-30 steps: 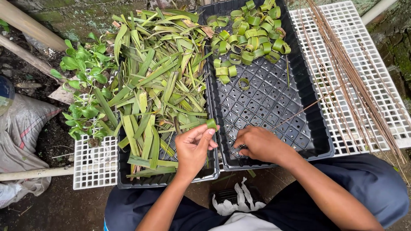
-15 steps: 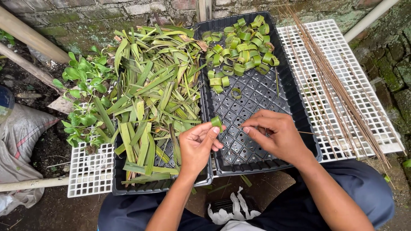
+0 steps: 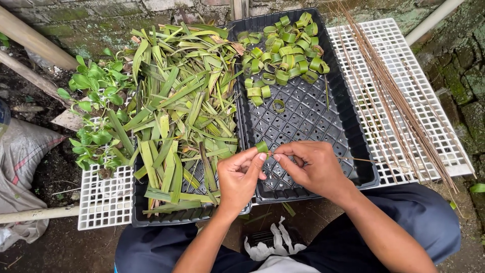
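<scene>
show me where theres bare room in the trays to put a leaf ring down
The near half of the right black tray is bare, between the pile of leaf rings at its far end and the hands. The white grid has an open strip left of the thin sticks. The left tray is crowded with leaf strips.

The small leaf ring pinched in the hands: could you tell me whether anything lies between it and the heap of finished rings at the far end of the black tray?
Nothing visible does. The leaf ring sits above the black tray, whose perforated floor is bare up to the heap of rings, apart from one loose ring.
</scene>
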